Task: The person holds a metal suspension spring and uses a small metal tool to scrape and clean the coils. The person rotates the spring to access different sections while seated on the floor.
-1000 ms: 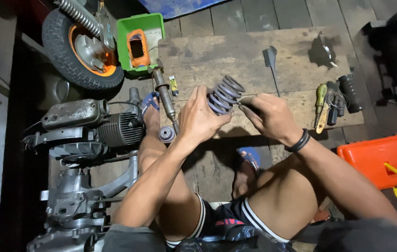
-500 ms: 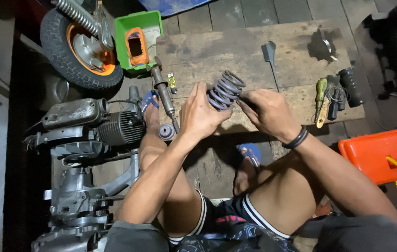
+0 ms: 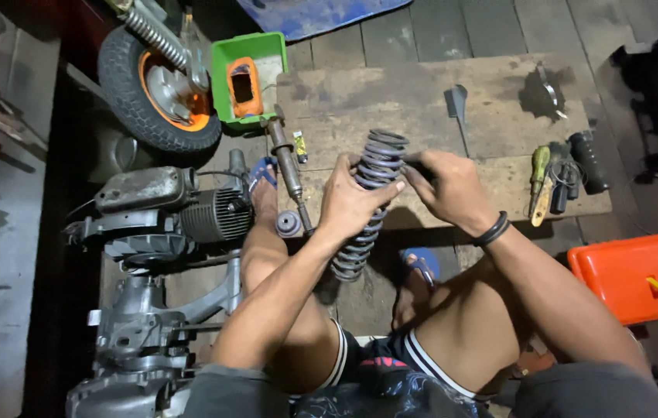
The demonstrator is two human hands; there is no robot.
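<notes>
**Coil spring stands taller between our two hands**

Since half a second ago, the dark coil spring [image 3: 367, 205] has tipped more upright and more of its length now shows below our grip. Our left hand [image 3: 348, 203] has its fingers wrapped round the coil's upper part, clamped on it, thumb toward the top turns. Our right hand [image 3: 449, 186] pinches its fingertips together against the spring's top end; a black band circles that wrist. The spring slants over the front edge of the wooden board [image 3: 422, 108], lower end down between our knees, near a blue sandal [image 3: 424, 265]. Left of it on the board lies a metal shock rod [image 3: 288, 172], with a small round bush [image 3: 288, 224] beside. Farther out: screwdrivers [image 3: 539, 184] to the right, an orange toolbox [image 3: 642, 275], a green tray [image 3: 247, 73], an orange-rimmed wheel [image 3: 160, 89], a grey engine [image 3: 158, 213].
</notes>
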